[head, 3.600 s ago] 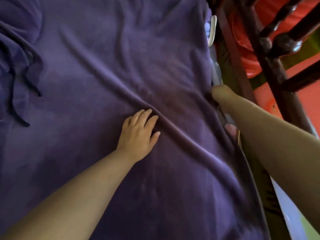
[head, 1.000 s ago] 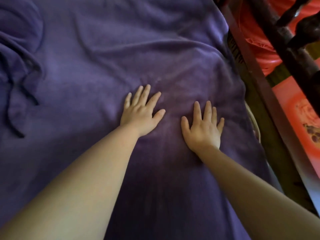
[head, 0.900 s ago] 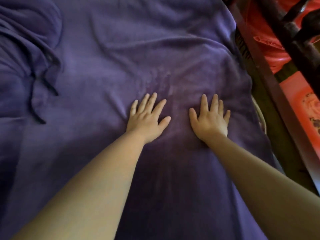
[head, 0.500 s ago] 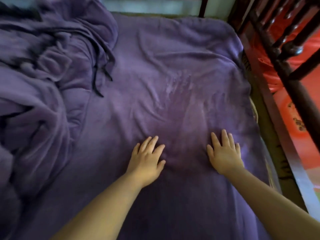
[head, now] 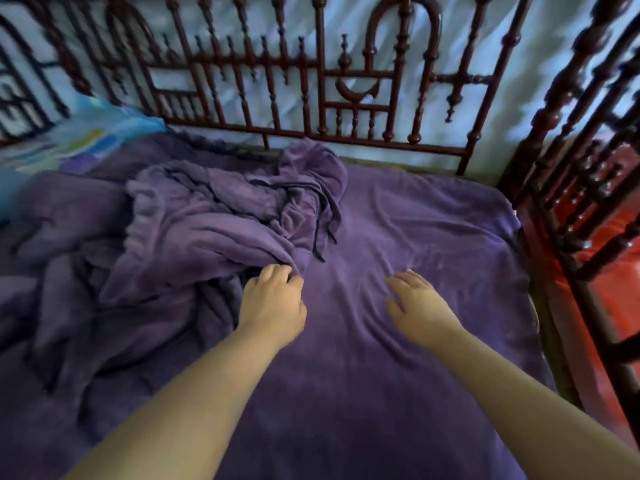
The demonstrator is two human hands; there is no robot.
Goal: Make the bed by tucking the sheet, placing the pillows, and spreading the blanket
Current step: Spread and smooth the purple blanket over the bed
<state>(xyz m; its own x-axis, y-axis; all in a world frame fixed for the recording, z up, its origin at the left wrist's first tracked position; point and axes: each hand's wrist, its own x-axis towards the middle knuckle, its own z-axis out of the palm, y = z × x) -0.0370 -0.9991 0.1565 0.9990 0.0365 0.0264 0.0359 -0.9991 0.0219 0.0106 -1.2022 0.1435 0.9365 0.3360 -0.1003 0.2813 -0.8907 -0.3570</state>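
Smoothing of sheet over: left hand now grips crumpled blanket; right hand lifted, open. Spreading next.

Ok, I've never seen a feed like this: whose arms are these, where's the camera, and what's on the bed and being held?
No machine here: a person's bare arms, filmed by one wide-angle camera worn on their head, looking forward and down. A purple sheet covers the bed. A bunched purple blanket lies on its left part. The left hand grips the blanket's edge. The right hand is open over the sheet, holding nothing. A colourful pillow sits far left by the dark railing.
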